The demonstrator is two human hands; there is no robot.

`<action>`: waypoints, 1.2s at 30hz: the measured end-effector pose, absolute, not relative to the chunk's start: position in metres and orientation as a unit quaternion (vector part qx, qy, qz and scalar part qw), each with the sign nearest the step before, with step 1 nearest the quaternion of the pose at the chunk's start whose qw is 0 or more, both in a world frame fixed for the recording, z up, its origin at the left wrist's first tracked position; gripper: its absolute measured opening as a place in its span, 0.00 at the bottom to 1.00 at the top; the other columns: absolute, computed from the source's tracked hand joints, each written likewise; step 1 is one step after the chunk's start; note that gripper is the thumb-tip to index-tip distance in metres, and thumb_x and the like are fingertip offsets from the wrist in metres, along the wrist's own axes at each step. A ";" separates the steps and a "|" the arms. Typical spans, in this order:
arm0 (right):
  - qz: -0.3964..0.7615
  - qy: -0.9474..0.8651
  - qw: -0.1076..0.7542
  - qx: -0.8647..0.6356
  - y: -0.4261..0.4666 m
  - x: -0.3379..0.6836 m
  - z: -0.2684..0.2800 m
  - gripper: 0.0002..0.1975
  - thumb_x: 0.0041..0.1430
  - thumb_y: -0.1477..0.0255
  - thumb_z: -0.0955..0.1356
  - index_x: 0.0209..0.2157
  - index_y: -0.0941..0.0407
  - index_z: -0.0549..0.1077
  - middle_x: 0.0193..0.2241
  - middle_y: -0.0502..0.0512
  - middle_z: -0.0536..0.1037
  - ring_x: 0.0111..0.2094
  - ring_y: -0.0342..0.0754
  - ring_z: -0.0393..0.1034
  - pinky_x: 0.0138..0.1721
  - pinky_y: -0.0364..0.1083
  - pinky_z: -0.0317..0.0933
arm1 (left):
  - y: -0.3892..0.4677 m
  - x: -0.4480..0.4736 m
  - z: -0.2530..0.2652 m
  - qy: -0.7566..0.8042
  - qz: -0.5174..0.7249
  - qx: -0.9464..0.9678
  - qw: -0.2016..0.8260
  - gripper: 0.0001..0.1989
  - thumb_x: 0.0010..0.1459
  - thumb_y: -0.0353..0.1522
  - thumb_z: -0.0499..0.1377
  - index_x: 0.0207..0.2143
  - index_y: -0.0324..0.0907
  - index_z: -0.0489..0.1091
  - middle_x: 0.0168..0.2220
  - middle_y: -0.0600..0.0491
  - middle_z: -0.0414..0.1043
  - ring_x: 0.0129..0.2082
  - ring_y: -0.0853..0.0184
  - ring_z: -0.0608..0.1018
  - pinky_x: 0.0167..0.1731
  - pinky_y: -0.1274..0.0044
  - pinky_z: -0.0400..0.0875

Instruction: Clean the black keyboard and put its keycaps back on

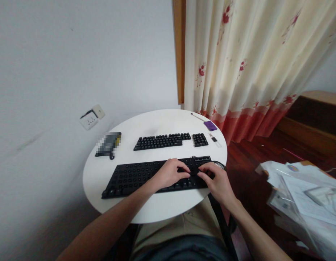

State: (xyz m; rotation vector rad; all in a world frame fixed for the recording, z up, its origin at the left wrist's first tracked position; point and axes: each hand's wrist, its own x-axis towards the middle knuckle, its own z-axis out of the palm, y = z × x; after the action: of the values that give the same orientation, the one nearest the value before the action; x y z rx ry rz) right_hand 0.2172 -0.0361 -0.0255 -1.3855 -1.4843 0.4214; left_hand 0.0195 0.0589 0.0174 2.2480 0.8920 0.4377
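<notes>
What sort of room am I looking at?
Probably a room in a home: the flowered curtain, small white table and reddish wood-look floor all suggest it.

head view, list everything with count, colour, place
table: 1, white, centre
keyboard: 1, black, table's near half
main keycaps: 1 group, black, beyond keyboard
numpad keycaps: 1 group, black, table's right
pixelated item: 1, dark, table's left
small pad: 1, purple, table's far right
thin stick: 1, greyish, beside pad
wire item: 1, dark, table's right
cable: 1, black, keyboard's right end
wall: 1, pale, left
wall plates: 2, whitish, wall
curtain: 1, cream-red, rear right
wood strip: 1, brown, beside curtain
furniture: 1, brown, far right
papers: several, white, lower right
floor: 1, reddish, right
trousers: 1, beige, below table
left hand: 1, bare, over keyboard
right hand: 1, bare, keyboard's right end
</notes>
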 end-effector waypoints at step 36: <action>0.116 -0.704 0.475 -0.515 -0.051 0.203 -0.045 0.02 0.62 0.74 0.70 0.36 0.54 0.76 0.35 0.55 0.77 0.39 0.53 0.71 0.41 0.52 0.66 | 0.035 0.017 0.006 0.263 0.140 0.949 0.098 0.10 0.66 0.37 0.58 0.39 0.46 0.79 0.38 0.54 0.79 0.40 0.63 0.70 0.40 0.69 0.59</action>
State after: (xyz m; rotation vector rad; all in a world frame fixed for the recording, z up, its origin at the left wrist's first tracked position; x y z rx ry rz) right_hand 0.2029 -0.0514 -0.0447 -1.2595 -1.7225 0.2846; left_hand 0.0169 0.0354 0.0061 2.8093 0.7790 0.4143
